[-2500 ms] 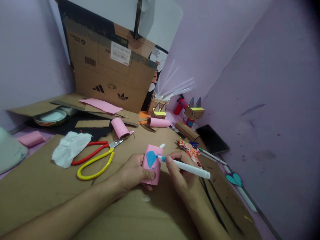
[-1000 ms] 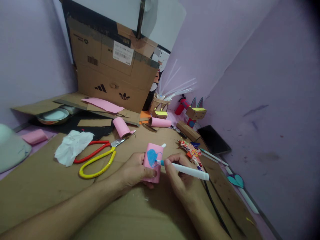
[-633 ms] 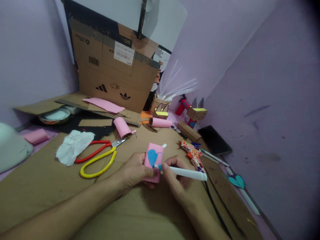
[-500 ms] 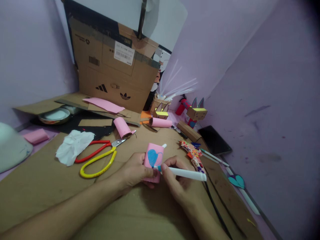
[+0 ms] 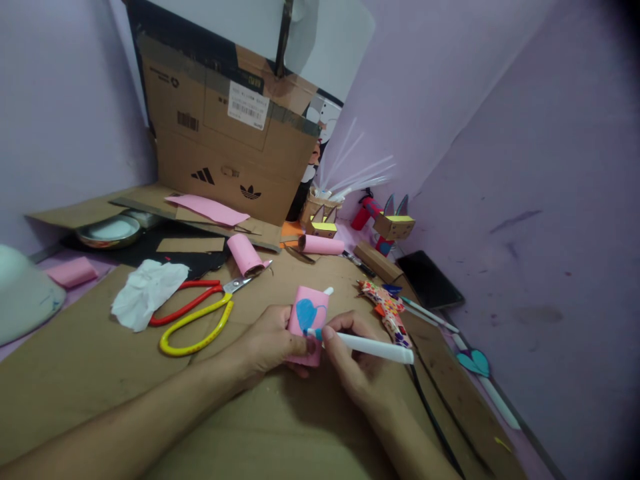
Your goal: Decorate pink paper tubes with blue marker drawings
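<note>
My left hand (image 5: 275, 339) is closed around a pink paper-covered piece (image 5: 311, 300), its thumb across the lower front. On the pink face is a heart (image 5: 305, 315), its left part coloured blue and its right side only an outline. Between thumb and fingers of my right hand (image 5: 353, 357) is a white marker (image 5: 380, 349) with a blue tip end, which meets the pink face near the heart's bottom. A short white stick end (image 5: 328, 291) shows behind the piece's top right corner. To the left lie scissors (image 5: 200, 320) with red and yellow handles.
Crumpled tissue (image 5: 147, 293) lies by the scissors. Pink paper tubes (image 5: 243, 255) sit farther back, before a large cardboard box (image 5: 225, 153). On the right are a patterned glue gun (image 5: 387, 307) with a black cord, a dark tablet (image 5: 431, 280) and a white stick with a teal heart (image 5: 473, 363).
The marker's tip has shifted very slightly up on the pink piece. Both hands keep their grips, and the other objects stay in place.
</note>
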A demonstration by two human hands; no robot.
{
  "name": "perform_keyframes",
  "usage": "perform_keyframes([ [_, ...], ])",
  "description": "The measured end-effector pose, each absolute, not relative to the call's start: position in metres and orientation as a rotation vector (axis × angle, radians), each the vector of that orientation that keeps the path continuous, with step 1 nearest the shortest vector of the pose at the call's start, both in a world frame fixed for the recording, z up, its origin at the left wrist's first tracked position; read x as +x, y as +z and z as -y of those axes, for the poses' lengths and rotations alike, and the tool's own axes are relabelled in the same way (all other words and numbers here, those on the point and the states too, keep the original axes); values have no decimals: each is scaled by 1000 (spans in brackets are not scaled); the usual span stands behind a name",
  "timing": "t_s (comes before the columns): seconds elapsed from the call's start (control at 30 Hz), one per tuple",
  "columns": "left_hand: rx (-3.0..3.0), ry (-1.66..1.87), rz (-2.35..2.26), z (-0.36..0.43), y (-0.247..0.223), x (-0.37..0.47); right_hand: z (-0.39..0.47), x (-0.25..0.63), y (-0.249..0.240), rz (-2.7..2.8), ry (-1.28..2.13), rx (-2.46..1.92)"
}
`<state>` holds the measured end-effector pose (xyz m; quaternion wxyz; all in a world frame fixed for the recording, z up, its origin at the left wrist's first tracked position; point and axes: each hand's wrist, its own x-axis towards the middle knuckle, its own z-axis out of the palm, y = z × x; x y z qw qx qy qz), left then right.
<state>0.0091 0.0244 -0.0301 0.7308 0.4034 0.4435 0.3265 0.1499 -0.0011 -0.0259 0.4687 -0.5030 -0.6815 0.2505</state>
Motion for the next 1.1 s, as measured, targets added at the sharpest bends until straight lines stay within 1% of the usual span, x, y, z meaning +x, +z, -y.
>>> perform_keyframes([
  [0.63, 898, 721, -973, -26, -30, 9, -3, 155, -28, 1693, 582, -1200],
  [0.9, 928, 722, -989, -24, -29, 7, -13, 167, -33, 1491, 387, -1237],
  [1.1, 941, 739, -973, -24, -30, 8, -13, 166, -29, 1539, 388, -1237],
])
